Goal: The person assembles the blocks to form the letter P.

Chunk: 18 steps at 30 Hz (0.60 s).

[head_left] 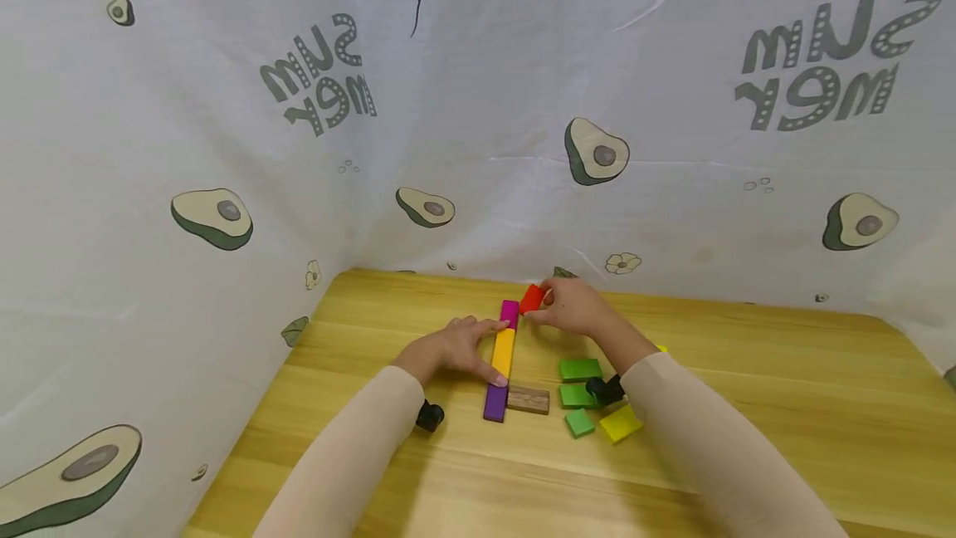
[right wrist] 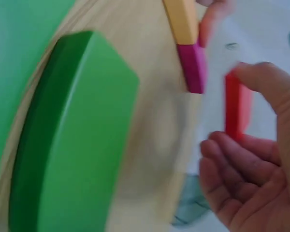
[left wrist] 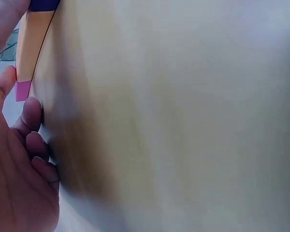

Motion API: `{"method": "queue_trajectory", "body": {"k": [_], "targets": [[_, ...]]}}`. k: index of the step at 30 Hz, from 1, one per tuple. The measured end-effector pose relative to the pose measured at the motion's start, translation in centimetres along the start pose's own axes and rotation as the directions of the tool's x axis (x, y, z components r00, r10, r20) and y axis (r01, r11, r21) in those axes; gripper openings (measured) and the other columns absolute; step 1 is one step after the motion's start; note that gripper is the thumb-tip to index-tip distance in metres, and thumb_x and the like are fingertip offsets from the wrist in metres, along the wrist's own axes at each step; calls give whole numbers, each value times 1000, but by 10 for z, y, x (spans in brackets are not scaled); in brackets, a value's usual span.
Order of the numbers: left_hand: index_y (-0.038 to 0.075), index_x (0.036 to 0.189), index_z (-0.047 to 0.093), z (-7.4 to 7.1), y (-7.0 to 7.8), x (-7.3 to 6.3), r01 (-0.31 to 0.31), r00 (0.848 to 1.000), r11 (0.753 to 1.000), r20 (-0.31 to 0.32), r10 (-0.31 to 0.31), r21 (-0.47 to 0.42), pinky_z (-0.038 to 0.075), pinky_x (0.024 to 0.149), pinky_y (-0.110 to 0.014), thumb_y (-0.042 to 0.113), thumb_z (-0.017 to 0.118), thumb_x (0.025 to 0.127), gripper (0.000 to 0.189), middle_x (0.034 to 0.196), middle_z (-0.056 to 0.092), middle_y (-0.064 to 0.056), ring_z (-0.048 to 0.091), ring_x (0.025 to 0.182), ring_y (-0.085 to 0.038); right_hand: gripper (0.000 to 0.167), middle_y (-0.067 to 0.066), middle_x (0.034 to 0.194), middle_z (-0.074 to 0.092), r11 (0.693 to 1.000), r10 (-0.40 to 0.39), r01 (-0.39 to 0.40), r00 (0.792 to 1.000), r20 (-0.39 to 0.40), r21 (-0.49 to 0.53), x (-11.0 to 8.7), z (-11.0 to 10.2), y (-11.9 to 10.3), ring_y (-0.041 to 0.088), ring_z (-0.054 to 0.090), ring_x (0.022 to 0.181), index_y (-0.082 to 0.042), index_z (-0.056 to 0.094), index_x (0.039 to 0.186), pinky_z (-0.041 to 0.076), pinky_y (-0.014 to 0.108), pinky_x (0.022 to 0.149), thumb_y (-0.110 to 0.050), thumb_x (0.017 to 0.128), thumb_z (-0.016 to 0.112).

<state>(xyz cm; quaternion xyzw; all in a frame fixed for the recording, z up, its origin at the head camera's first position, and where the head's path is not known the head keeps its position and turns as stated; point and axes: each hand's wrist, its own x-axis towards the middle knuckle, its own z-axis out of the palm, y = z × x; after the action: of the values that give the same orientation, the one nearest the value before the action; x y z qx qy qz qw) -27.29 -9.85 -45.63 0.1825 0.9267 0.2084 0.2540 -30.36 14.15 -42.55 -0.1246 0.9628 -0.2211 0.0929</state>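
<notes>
The printed cloth rises beyond the magenta block; the wooden tabletop spreads around it and toward the person; of the two hands, the right hand is to the right of the magenta block, the left hand to its left and nearer the person; the left hand's thumb and index finger are spread wide, the index finger on the magenta block, the thumb down by the joint of orange and purple.

The orange block runs end to end from the magenta block toward the person, the purple block beyond it in the same line; the brown block juts rightward from the purple one, and the green blocks lie well to the right and nearer the person than the magenta block.

The red block is just right of the magenta block's far end, apart from it and tilted; the right hand pinches it between thumb and fingers; the relation that counts, I judge, is this narrow gap and slant, with the right hand nearer to close it; whether the red block touches the tabletop I cannot tell.
</notes>
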Motion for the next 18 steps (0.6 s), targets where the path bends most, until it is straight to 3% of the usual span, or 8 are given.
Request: {"method": "queue_trajectory", "body": {"k": [4,7,12,18], "targets": [[46,157,34,3,-2,-8,-26,999,998,-27,28,63,44,106,-51,68,83,71,101,144,47,-5,40,129,-25,64,16,112,71,997,32,-28,997,-66,65,21,12,-8,26,64,92,-1,59,130,55,35,78,-47,89,75],[47,156,34,4,-1,-14,-37,998,994,-43,41,99,46,98,-43,70,82,70,101,135,49,-1,40,117,-19,64,19,117,69,992,51,-46,998,-38,119,31,16,-9,30,64,96,1,56,133,55,39,84,-43,90,75],[44,156,36,3,2,-18,-38,998,993,-51,44,116,46,98,-42,70,82,70,101,136,49,-1,41,117,-19,66,27,145,53,962,21,-51,993,113,270,38,20,-1,41,57,124,1,48,145,47,51,107,-40,97,68],[46,155,37,7,-3,-16,-56,997,993,-48,61,100,45,99,-44,70,83,69,100,141,47,-1,40,120,-20,61,26,146,49,929,42,-94,988,151,358,42,26,4,34,54,110,-5,44,151,48,43,98,-31,100,64]]}}
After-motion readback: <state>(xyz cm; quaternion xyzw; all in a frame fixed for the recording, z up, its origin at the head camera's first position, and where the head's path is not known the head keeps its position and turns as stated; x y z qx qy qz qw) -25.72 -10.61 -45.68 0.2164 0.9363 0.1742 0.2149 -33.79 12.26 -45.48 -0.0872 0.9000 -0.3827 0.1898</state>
